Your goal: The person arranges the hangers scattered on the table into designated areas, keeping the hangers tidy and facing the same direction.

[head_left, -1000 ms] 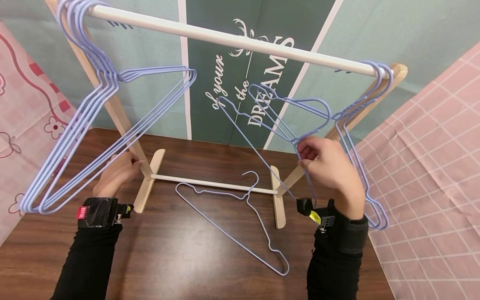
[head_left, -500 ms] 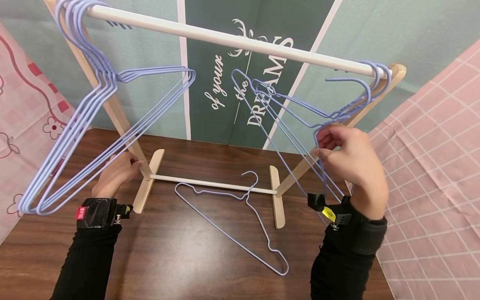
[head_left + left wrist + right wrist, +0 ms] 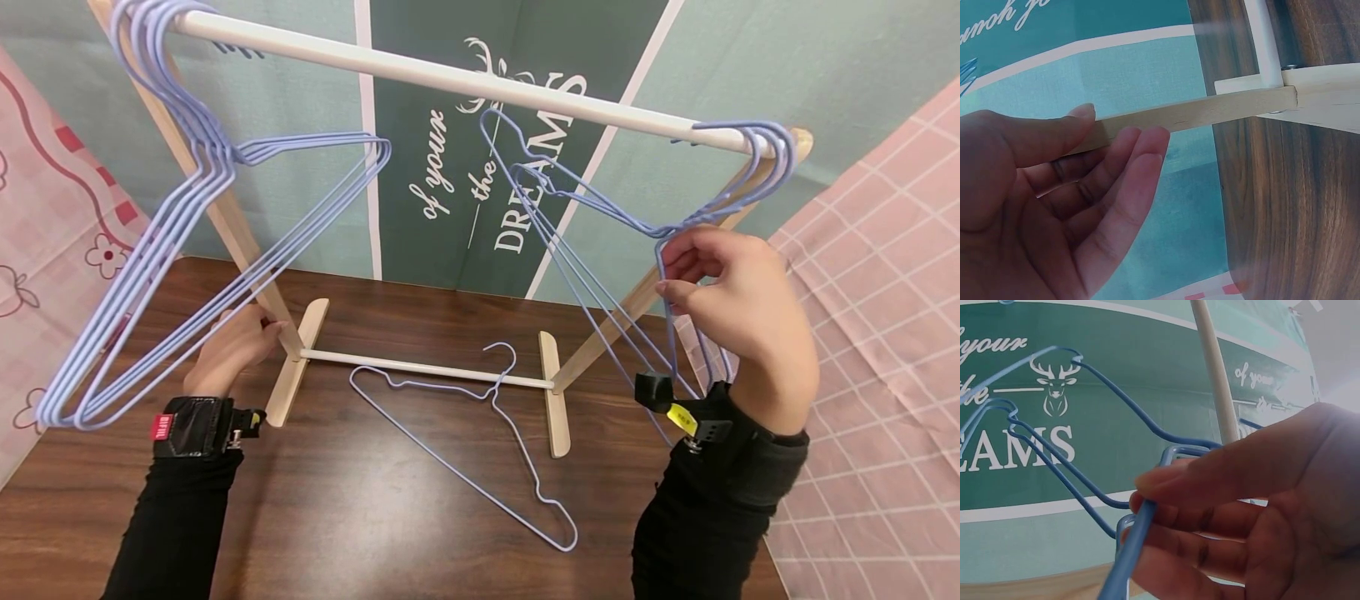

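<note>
In the head view my right hand (image 3: 738, 287) pinches a blue wire clothes hanger (image 3: 517, 136) by its shoulder, just below the twisted neck. That hanger's hook lies over the right end of the white rail (image 3: 450, 71), beside other hung hangers. The right wrist view shows thumb and fingertips on the hanger's wire (image 3: 1129, 556). My left hand (image 3: 236, 342) holds the left wooden post (image 3: 1191, 115) of the rack low down, between thumb and fingers. Another blue hanger (image 3: 497, 388) lies flat on the table between the rack's feet and me.
Several blue hangers (image 3: 213, 150) hang bunched at the rail's left end. A lower white bar (image 3: 427, 367) joins the wooden feet (image 3: 555, 400) on the brown table (image 3: 337, 517). Behind hangs a green cloth with lettering; pink cloths (image 3: 885, 400) flank both sides.
My right hand has moved right and slightly up with the hanger, whose hook has gone from in front of the rail onto its right end. The left hand has stayed on the post.
</note>
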### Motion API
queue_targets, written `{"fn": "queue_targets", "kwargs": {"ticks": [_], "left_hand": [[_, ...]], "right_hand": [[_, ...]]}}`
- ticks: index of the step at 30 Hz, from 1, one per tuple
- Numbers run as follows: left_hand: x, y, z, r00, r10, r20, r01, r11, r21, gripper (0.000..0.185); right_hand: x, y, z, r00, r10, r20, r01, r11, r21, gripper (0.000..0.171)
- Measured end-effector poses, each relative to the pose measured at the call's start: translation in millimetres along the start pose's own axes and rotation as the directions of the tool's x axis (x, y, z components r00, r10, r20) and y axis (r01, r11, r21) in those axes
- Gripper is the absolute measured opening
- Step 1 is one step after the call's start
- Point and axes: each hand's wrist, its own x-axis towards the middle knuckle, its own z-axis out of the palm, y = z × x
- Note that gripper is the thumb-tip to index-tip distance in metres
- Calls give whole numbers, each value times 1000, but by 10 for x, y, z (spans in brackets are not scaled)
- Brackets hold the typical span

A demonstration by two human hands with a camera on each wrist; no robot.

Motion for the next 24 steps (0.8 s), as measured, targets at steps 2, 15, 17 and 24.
{"fn": "queue_targets", "kwargs": {"ticks": [2,15,17,24], "left_hand": [[2,1,-2,1000,-8,10,9,1000,-6,33],[5,-2,7,1000,-9,9,9,1000,2,31],[2,-1,3,1000,-7,10,7,1000,2,31],[-12,-4,-7,1000,-5,12,5,1000,-17,32]], "right_hand": [[15,-4,-8,1000,9,-14,-9,1000,-2,14],[93,-3,33,998,61,-26,-62,997,-43,13],[97,-1,38,997,69,-21,-70,996,-48,14],[96,13,71,997,73,11,-73,996,-49,15]]}}
